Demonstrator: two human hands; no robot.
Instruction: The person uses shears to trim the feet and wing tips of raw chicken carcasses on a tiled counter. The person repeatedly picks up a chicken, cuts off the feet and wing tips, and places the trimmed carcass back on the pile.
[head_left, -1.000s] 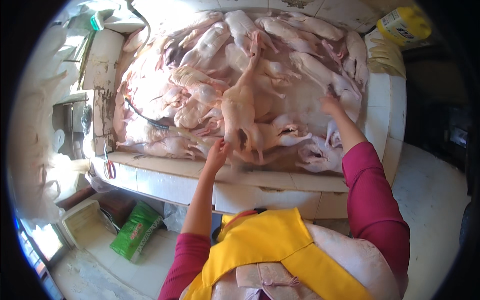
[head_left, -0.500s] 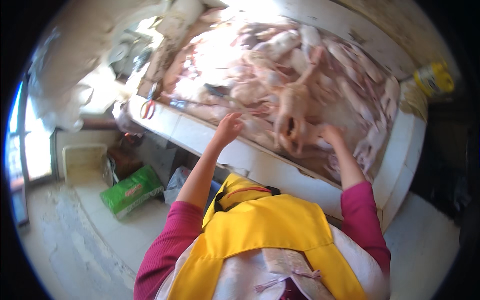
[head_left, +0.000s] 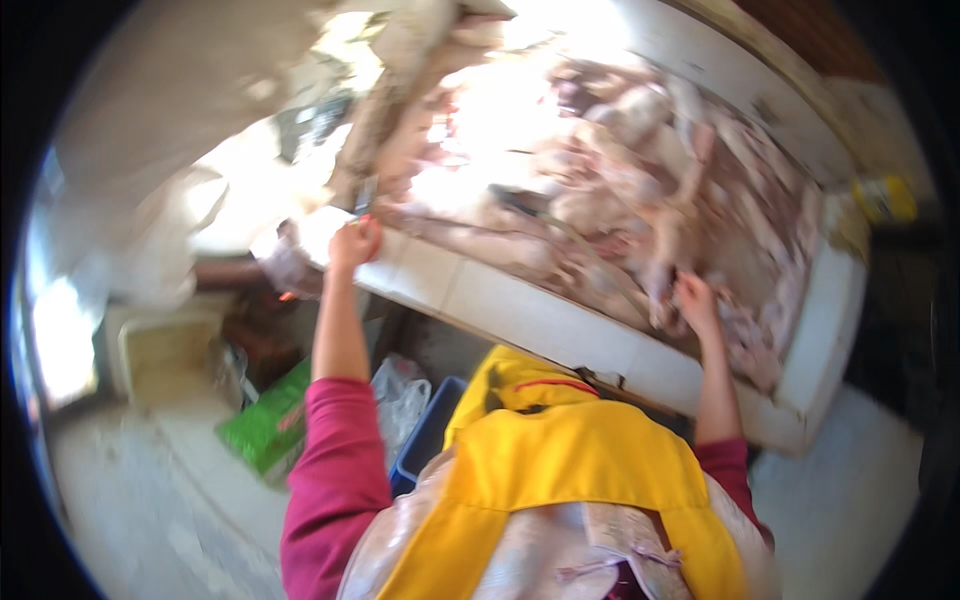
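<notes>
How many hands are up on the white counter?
2. The left hand grips something small at the counter's left end, too blurred to name. The right hand rests on the plucked birds farther right. No other hands show.

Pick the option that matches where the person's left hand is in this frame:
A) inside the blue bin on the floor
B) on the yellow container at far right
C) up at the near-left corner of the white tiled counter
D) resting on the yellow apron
C: the left hand is raised at the near-left corner of the white tiled counter, far from the right hand by the plucked poultry.
</notes>
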